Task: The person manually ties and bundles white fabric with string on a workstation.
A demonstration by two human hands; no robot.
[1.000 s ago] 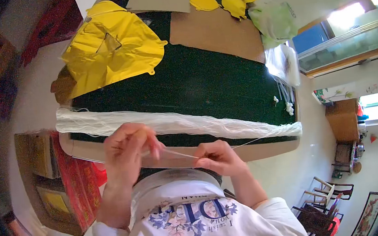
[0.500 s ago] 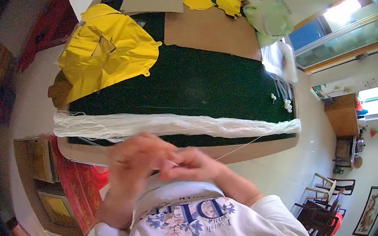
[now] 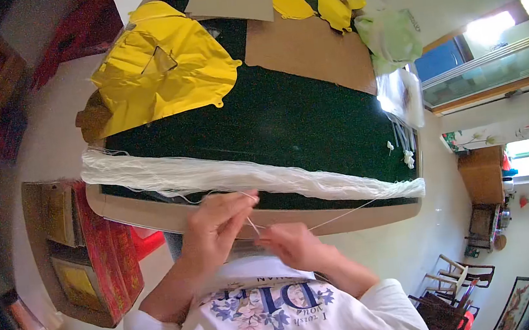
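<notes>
A long hank of white thread [image 3: 227, 175] lies along the near side of the dark table top [image 3: 272, 116]. Just in front of it, my left hand [image 3: 216, 225] pinches a strand between thumb and fingers. My right hand [image 3: 295, 244], lower and to the right, is closed on the same white strand [image 3: 253, 225], which runs short and taut between the two hands. From the right hand a thin length of thread continues to the hank's right end. Whether the strand is knotted cannot be made out.
Yellow plastic sheets [image 3: 167, 65], brown cardboard [image 3: 310, 47] and a pale green bag [image 3: 390, 39] lie toward the table's far side. Small white-tipped sticks [image 3: 406, 143] rest at its right. A red-draped seat [image 3: 102, 246] stands left; chairs [image 3: 453, 274] are at lower right.
My hands have moved apart, the left one up toward the hank, and the strand between them now shows stretched. The view has shifted slightly.
</notes>
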